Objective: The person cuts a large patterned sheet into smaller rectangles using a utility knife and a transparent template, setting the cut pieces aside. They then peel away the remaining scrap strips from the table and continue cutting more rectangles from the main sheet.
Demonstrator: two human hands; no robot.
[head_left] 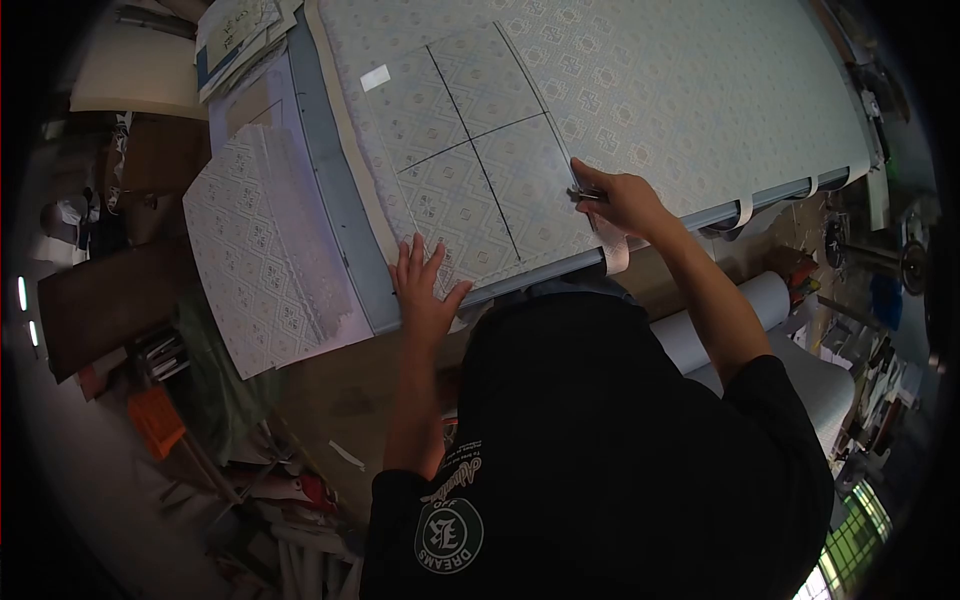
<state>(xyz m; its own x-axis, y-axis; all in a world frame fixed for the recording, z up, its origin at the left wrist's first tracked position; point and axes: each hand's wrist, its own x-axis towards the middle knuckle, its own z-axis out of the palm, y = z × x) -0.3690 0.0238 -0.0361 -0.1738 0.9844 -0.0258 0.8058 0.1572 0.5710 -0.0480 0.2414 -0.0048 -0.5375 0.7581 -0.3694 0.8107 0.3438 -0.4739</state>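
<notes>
A clear template sheet with a black cross drawn on it lies flat on pale patterned fabric. My left hand rests with spread fingers on the sheet's near left corner, close to the table edge. My right hand is closed around a small metal tool at the sheet's right edge. Most of this tool is hidden in my fingers, so its exact kind does not show. A small whitish label sits near the far left corner of the sheet.
The fabric covers the table, whose blue-grey edge runs along my front. Another patterned piece lies at the left, below stacked papers. Rolls of material stand under the table at right. An orange crate is at lower left.
</notes>
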